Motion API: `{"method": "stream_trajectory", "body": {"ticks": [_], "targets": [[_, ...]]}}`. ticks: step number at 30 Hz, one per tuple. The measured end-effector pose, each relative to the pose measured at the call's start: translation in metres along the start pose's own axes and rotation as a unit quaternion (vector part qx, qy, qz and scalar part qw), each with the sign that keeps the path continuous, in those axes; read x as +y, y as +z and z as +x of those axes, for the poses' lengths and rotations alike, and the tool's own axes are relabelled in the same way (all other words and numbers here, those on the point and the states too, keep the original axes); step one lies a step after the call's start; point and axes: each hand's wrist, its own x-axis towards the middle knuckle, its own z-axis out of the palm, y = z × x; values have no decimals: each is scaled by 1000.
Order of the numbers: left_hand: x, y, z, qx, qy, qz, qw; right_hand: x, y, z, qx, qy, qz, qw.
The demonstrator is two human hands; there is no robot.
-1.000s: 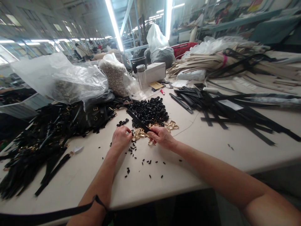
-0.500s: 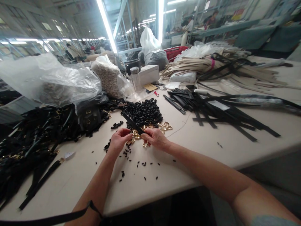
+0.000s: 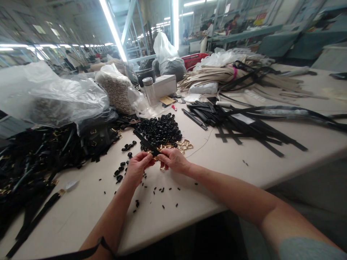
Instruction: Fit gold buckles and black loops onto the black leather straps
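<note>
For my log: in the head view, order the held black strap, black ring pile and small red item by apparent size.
1. Black ring pile
2. Held black strap
3. Small red item

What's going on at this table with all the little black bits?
Someone is working with bare hands on a short black strap. The right hand grips it near its lower end; the left hand is pinched close by, though whether it holds anything is hard to see. Just beyond lie a pile of black loops and some gold buckles. More black strips lie to the right, and a dark heap to the left.
</note>
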Motion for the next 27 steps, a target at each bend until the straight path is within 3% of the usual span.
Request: {"method": "stream_trajectory", "body": {"ticks": [11, 18, 27], "targets": [[5, 7, -4, 53, 61, 28, 996, 0, 1, 2, -49, 19, 48, 997], [6, 4, -5, -12, 35, 104, 994, 0, -7, 0, -93, 16, -5, 995], [-6, 0, -2, -30, 16, 32, 999, 6, -3, 5, -105, 57, 108, 987]]}}
